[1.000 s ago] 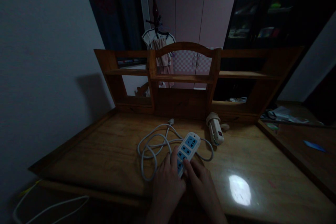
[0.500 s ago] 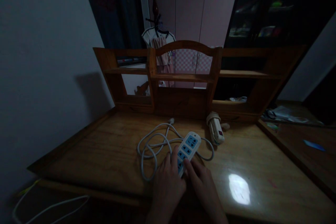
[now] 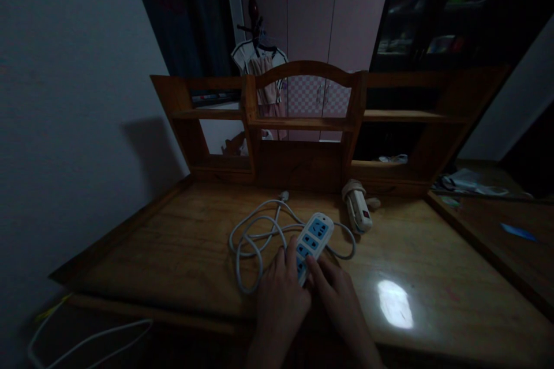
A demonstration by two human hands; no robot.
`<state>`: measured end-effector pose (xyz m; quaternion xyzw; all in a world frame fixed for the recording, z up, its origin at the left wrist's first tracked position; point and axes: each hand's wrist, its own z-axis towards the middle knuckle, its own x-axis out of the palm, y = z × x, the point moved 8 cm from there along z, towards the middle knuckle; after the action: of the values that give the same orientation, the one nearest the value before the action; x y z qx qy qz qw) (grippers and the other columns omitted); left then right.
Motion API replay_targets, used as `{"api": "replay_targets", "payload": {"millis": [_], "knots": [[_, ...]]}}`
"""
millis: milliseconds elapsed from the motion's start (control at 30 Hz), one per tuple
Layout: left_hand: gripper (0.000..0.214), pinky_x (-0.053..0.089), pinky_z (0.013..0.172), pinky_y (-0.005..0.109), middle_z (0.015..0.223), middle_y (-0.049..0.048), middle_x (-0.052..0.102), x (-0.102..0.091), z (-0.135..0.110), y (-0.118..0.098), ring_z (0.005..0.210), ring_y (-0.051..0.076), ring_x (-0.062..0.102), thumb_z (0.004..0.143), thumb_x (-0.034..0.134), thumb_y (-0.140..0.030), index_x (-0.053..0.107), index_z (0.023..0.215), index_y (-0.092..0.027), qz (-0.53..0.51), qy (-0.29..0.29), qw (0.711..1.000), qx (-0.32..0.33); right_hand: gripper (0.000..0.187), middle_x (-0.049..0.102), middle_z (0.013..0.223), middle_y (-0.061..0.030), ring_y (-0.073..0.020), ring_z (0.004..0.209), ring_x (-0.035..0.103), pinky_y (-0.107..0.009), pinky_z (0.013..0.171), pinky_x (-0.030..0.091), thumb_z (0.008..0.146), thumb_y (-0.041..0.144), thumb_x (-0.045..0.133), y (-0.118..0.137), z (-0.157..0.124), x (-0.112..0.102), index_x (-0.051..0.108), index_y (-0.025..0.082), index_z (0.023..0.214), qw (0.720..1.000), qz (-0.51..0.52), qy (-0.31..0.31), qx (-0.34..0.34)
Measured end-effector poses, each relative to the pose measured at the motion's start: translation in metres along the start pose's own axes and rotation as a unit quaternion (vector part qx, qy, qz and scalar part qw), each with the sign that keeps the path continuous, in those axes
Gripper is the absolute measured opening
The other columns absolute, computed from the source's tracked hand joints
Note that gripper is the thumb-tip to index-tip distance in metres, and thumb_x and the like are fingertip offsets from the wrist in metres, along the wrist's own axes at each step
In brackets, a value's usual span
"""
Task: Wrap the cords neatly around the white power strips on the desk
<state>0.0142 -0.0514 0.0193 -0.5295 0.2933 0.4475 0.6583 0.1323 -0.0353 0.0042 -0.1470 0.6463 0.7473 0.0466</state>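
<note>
Together, the left hand (image 3: 285, 291) and right hand (image 3: 336, 288) had fingers clasped on the near end of a power strip (image 3: 319, 232) at the desk's (image 3: 186, 248) front. Its cord (image 3: 238, 268) lay loosely looped, unwrapped; a second strip (image 3: 360, 211) sat already bundled beyond.

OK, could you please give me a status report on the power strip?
Left hand and right hand holding power strip. Grey cord looped beside left hand. White device farther back, right.
</note>
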Motion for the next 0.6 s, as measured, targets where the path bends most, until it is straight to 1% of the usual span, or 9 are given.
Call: {"api": "replay_targets", "payload": {"millis": [100, 200, 300, 400, 467, 533, 600], "knots": [[0.063, 0.043, 0.088, 0.037, 0.126, 0.0078, 0.054, 0.0, 0.0, 0.0, 0.107, 0.025, 0.056, 0.082, 0.045, -0.018, 0.031, 0.143, -0.023, 0.0, -0.009, 1.0, 0.008, 0.039, 0.068, 0.093, -0.0057, -0.02, 0.084, 0.063, -0.028, 0.074, 0.045, 0.093, 0.049, 0.046, 0.001, -0.001, 0.0, 0.067, 0.017, 0.101, 1.0, -0.001, -0.01, -0.006], [0.063, 0.043, 0.087, 0.037, 0.126, 0.008, 0.054, 0.0, -0.001, 0.001, 0.105, 0.025, 0.057, 0.081, 0.047, -0.018, 0.031, 0.142, -0.024, -0.002, -0.011, 1.0, 0.006, 0.039, 0.068, 0.093, -0.0059, -0.0208, 0.087, 0.063, -0.028, 0.076, 0.045, 0.093, 0.05, 0.046, -0.002, -0.002, 0.0, 0.067, 0.017, 0.097, 1.0, -0.009, -0.024, -0.006], [0.062, 0.043, 0.088, 0.037, 0.124, 0.0074, 0.054, -0.003, -0.001, -0.001, 0.106, 0.025, 0.056, 0.082, 0.048, -0.02, 0.032, 0.141, -0.023, -0.01, -0.022, 1.0, 0.013, 0.04, 0.068, 0.094, -0.0066, -0.0214, 0.088, 0.063, -0.029, 0.077, 0.046, 0.093, 0.05, 0.045, -0.004, -0.001, 0.001, 0.067, 0.017, 0.098, 1.0, -0.007, -0.021, -0.009], [0.061, 0.043, 0.088, 0.037, 0.123, 0.0072, 0.054, -0.005, -0.003, -0.001, 0.105, 0.025, 0.056, 0.083, 0.046, -0.019, 0.031, 0.142, -0.024, -0.012, -0.034, 0.999, 0.021, 0.04, 0.068, 0.1, -0.0077, -0.0217, 0.087, 0.063, -0.031, 0.078, 0.048, 0.09, 0.05, 0.049, -0.005, 0.0, 0.001, 0.064, 0.018, 0.108, 1.0, -0.003, -0.021, -0.014], [0.065, 0.043, 0.088, 0.037, 0.124, 0.0069, 0.054, -0.005, -0.004, -0.001, 0.105, 0.025, 0.056, 0.082, 0.045, -0.017, 0.028, 0.145, -0.024, -0.013, -0.035, 0.999, 0.023, 0.045, 0.067, 0.103, -0.0079, -0.0221, 0.087, 0.063, -0.032, 0.078, 0.049, 0.087, 0.05, 0.055, -0.007, 0.0, 0.001, 0.057, 0.019, 0.119, 1.0, 0.006, -0.027, -0.01], [0.072, 0.044, 0.087, 0.036, 0.126, 0.0072, 0.052, -0.005, -0.005, 0.0, 0.105, 0.025, 0.056, 0.081, 0.046, -0.015, 0.021, 0.148, -0.025, -0.016, -0.034, 0.999, 0.023, 0.053, 0.067, 0.101, -0.0075, -0.0218, 0.083, 0.064, -0.032, 0.075, 0.05, 0.084, 0.051, 0.058, -0.01, 0.0, 0.002, 0.051, 0.02, 0.127, 0.999, 0.007, -0.032, 0.001], [0.076, 0.044, 0.088, 0.036, 0.13, 0.0082, 0.05, -0.006, -0.006, -0.001, 0.107, 0.025, 0.055, 0.081, 0.046, -0.014, 0.015, 0.15, -0.024, -0.02, -0.038, 0.999, 0.026, 0.057, 0.068, 0.095, -0.0068, -0.0209, 0.077, 0.064, -0.032, 0.071, 0.051, 0.083, 0.05, 0.059, -0.012, -0.002, 0.001, 0.048, 0.02, 0.131, 0.999, 0.003, -0.044, 0.007]]}}
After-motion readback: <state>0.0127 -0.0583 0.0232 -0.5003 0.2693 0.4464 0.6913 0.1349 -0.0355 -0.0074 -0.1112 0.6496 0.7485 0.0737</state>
